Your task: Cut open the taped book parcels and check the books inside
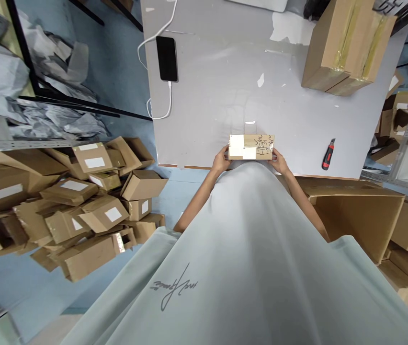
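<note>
A small cardboard box [257, 146] with a white label and handwriting on top is held at the near edge of the grey table [225, 96]. My left hand [221, 160] grips its left end with the fingers curled round it. At its right end, my right hand [279, 160] is closed in the same way. My pale shirt hides both wrists' lower parts and the box's near side.
A black phone [167, 58] on a white cable lies at the table's far left. A red and black utility knife [328, 155] rests at the right. A large taped carton [347, 45] stands far right. Several labelled small boxes [82, 201] are piled on the floor left; an open carton [362, 215] sits right.
</note>
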### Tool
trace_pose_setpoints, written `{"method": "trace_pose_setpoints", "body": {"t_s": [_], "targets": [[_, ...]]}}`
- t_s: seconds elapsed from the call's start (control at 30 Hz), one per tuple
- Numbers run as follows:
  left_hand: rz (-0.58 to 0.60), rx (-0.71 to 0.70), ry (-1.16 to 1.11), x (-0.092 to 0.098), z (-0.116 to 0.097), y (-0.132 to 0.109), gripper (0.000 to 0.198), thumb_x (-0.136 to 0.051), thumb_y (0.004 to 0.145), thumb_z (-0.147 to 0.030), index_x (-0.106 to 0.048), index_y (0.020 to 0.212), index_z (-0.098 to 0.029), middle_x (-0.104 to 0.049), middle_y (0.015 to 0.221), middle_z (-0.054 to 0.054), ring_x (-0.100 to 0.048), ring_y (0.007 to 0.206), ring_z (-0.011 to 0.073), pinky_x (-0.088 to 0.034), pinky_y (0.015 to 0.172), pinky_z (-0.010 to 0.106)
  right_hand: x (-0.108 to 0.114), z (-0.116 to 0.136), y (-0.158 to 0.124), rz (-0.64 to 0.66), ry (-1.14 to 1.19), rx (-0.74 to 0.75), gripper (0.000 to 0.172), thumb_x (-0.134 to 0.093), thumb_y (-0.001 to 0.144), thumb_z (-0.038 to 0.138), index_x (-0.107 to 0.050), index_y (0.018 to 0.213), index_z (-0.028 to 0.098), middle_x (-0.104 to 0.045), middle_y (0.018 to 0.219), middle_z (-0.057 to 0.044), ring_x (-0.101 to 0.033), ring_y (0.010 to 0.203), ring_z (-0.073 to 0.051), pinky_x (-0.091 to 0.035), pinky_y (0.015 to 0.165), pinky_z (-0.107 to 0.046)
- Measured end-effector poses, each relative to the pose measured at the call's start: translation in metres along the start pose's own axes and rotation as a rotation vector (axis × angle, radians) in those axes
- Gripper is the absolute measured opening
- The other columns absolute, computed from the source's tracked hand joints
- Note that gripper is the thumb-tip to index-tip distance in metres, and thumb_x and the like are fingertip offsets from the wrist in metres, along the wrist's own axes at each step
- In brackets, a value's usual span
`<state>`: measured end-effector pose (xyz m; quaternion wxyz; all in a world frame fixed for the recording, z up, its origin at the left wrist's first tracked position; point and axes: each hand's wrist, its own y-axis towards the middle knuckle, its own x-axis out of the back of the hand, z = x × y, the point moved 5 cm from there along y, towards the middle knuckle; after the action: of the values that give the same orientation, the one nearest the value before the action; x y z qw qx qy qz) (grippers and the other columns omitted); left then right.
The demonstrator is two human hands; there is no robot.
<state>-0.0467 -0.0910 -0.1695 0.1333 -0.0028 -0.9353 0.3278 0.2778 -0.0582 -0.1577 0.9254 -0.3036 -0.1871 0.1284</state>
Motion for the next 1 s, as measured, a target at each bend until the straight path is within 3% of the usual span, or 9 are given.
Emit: {"method": "trace_pose_setpoints", "body": {"t_s": [0.1, 0.2, 0.33, 0.47, 0.6, 0.77, 0.9, 1.0], "targets": [[-0.003, 0.001, 0.000, -0.002, -0.009, 0.002, 0.069, -0.078, 0.073, -0.015, -0.077, 0.142, -0.016, -0.081, 0.145, 0.016, -0.078, 0.131, 0.0361, -0.061, 0.119, 0.052, -0.002, 0.012, -0.001, -0.002, 0.005, 0.053, 0.074, -0.086, 0.078, 0.056, -0.077, 0.144, 0.023, -0.080, 0.146, -0.011, -0.074, 0.128, -0.031, -0.062, 0.118, -0.054], [0.003, -0.030, -0.032, 0.004, -0.025, 0.000, 0.055, -0.079, 0.082, -0.022, -0.079, 0.136, -0.014, -0.079, 0.149, 0.016, -0.074, 0.141, 0.0349, -0.060, 0.122, 0.047, 0.008, 0.026, -0.007, -0.052, 0.005, 0.103, 0.075, -0.080, 0.084, 0.074, -0.081, 0.138, 0.023, -0.078, 0.148, -0.014, -0.070, 0.139, -0.034, -0.063, 0.116, -0.055], [0.012, -0.126, -0.076, 0.015, -0.048, -0.003, 0.050, -0.074, 0.100, -0.046, -0.079, 0.137, -0.012, -0.081, 0.144, 0.017, -0.078, 0.132, 0.0321, -0.061, 0.118, 0.044, 0.026, 0.047, -0.013, -0.114, -0.087, 0.170, 0.081, -0.061, 0.095, 0.091, -0.085, 0.123, 0.019, -0.082, 0.134, -0.019, -0.077, 0.123, -0.036, -0.063, 0.112, -0.054], [-0.004, -0.169, -0.037, 0.015, -0.060, 0.007, 0.047, -0.073, 0.102, -0.050, -0.082, 0.132, -0.014, -0.083, 0.140, 0.015, -0.080, 0.126, 0.0309, -0.061, 0.115, 0.042, 0.032, 0.058, -0.005, -0.166, -0.210, 0.154, 0.086, -0.046, 0.097, 0.098, -0.083, 0.099, 0.020, -0.085, 0.108, -0.015, -0.078, 0.105, -0.034, -0.064, 0.101, -0.048], [0.006, -0.018, 0.010, 0.006, -0.046, 0.021, 0.038, -0.071, 0.102, -0.045, -0.084, 0.121, -0.015, -0.085, 0.135, 0.015, -0.078, 0.126, 0.0325, -0.058, 0.117, 0.044, 0.024, 0.046, 0.009, -0.135, -0.163, 0.062, 0.088, -0.050, 0.086, 0.105, -0.079, 0.092, 0.022, -0.085, 0.103, -0.015, -0.077, 0.102, -0.035, -0.062, 0.105, -0.053], [-0.008, 0.054, -0.075, 0.005, -0.021, 0.014, 0.046, -0.060, 0.109, -0.054, -0.079, 0.133, -0.019, -0.081, 0.144, 0.015, -0.078, 0.128, 0.0291, -0.062, 0.112, 0.041, 0.022, 0.021, 0.003, -0.140, -0.051, 0.029, 0.092, -0.049, 0.089, 0.103, -0.079, 0.123, 0.023, -0.082, 0.135, -0.017, -0.078, 0.119, -0.031, -0.066, 0.106, -0.051], [-0.031, 0.132, -0.119, 0.009, -0.002, 0.003, 0.048, -0.058, 0.110, -0.059, -0.079, 0.124, -0.018, -0.080, 0.142, 0.020, -0.081, 0.119, 0.0311, -0.064, 0.108, 0.047, 0.025, 0.000, -0.008, -0.142, 0.015, -0.026, 0.097, -0.051, 0.085, 0.105, -0.077, 0.128, 0.022, -0.081, 0.135, -0.018, -0.079, 0.118, -0.031, -0.070, 0.100, -0.053], [-0.032, 0.151, -0.142, 0.006, 0.003, 0.002, 0.048, -0.060, 0.109, -0.061, -0.079, 0.124, -0.019, -0.079, 0.143, 0.019, -0.080, 0.120, 0.0311, -0.065, 0.107, 0.046, 0.022, -0.006, -0.010, -0.138, 0.034, -0.027, 0.099, -0.058, 0.083, 0.103, -0.076, 0.133, 0.020, -0.079, 0.143, -0.021, -0.078, 0.124, -0.034, -0.069, 0.103, -0.056]]}}
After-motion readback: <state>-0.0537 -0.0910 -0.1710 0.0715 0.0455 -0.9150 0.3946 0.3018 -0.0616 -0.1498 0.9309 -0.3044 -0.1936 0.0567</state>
